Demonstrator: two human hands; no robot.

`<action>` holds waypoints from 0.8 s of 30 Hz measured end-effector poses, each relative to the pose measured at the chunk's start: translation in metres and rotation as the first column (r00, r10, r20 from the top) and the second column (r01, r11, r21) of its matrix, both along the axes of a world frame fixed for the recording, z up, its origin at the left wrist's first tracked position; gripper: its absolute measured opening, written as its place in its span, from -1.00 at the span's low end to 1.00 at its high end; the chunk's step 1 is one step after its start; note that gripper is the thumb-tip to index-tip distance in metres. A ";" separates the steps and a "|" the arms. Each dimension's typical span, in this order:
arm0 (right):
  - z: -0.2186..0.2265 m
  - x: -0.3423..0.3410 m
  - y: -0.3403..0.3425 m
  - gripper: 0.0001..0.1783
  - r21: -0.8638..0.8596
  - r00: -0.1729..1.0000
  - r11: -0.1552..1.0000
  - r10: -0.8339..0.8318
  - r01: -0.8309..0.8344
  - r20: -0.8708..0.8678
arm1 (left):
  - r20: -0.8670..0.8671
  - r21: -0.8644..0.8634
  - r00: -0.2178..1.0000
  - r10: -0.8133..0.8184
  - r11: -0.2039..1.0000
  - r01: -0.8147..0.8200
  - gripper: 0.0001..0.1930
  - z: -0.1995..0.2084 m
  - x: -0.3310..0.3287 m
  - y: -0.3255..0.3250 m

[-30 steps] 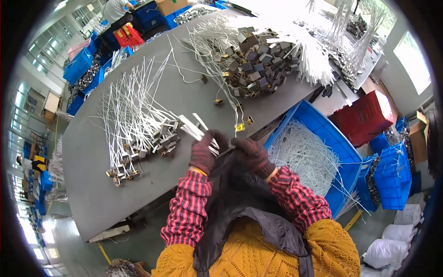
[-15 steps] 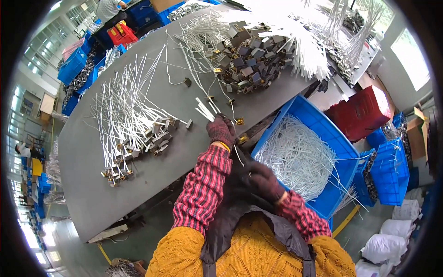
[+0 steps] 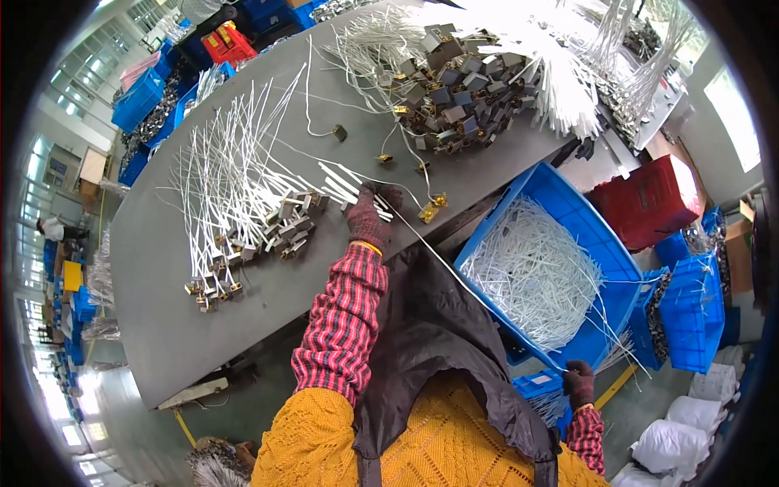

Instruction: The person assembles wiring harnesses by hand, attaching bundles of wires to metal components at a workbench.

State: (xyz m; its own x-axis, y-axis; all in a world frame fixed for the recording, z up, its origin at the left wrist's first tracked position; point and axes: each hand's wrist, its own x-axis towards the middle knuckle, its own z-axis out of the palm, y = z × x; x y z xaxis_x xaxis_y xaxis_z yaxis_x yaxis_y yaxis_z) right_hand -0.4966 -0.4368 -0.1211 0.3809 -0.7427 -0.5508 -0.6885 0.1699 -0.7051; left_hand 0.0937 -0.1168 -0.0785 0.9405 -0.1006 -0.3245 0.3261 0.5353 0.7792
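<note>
My left hand [image 3: 369,215], in a dark red knit glove, is closed around several short white tubes [image 3: 341,183] above the table edge. A long white wire [image 3: 442,258] runs from it down to the right, across the rim of the blue bin. At the bin's near corner, my gloved right hand [image 3: 578,383] is closed on what appears to be the far end of this wire. Left of my left hand lies a bundle of small grey block-shaped parts [image 3: 296,223] with white leads. Two brass-coloured pieces [image 3: 433,208] lie at the table edge, right of that hand.
The blue bin [image 3: 621,243] beside the table holds a heap of white strands [image 3: 531,276]. A large pile of grey blocks [image 3: 466,93] with wires covers the far part of the table [image 3: 195,349]. A red container [image 3: 649,203] and white sacks [image 3: 677,446] are at the right.
My right hand has swung far down to the right, away from my left hand, and the wire now stretches between them. My left hand has shifted slightly left with the tubes.
</note>
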 end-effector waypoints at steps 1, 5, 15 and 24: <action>0.004 -0.006 0.001 -0.66 0.050 0.999 0.998 -0.031 0.029 0.027 | -0.119 -0.060 0.993 0.023 0.998 -0.030 -0.72 0.007 0.000 0.004; 0.012 -0.012 -0.007 -0.66 0.040 1.000 0.999 -0.009 0.008 0.007 | -0.187 -0.037 0.980 0.071 0.996 -0.080 -0.67 0.018 0.001 0.015; 0.023 0.001 -0.033 -0.64 -0.052 0.996 0.999 0.008 -0.013 -0.092 | -0.007 0.218 0.998 0.067 0.974 -0.064 -0.66 0.033 -0.002 0.033; 0.021 -0.003 -0.030 -0.63 -0.009 1.000 1.000 0.022 -0.022 0.005 | -0.090 -0.036 0.995 0.048 0.998 -0.051 -0.62 0.043 -0.004 0.029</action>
